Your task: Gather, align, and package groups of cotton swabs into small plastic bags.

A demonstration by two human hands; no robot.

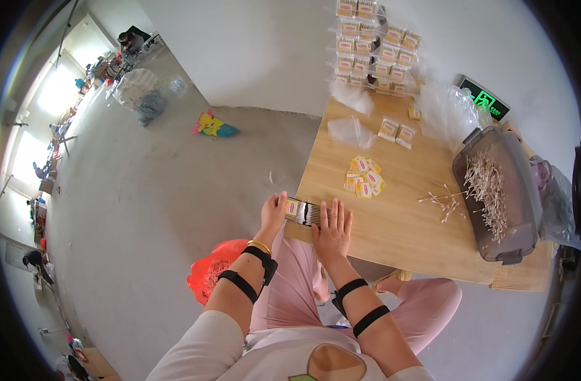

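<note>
A small flat pack of cotton swabs [301, 211] with a yellow and red label lies at the near left edge of the wooden table [405, 222]. My left hand [273, 214] grips its left end from the table's edge. My right hand [332, 230] lies flat, fingers spread, pressing on its right part. Beyond them sits a pile of small yellow labels [364, 177]. Loose cotton swabs [444, 202] lie to the right on the table.
A grey plastic tub [494, 190] full of cotton swabs stands at the table's right. Stacked finished packs [373, 44] and clear bags [351, 130] sit at the far end. An orange bag [209, 270] lies on the floor by my left knee.
</note>
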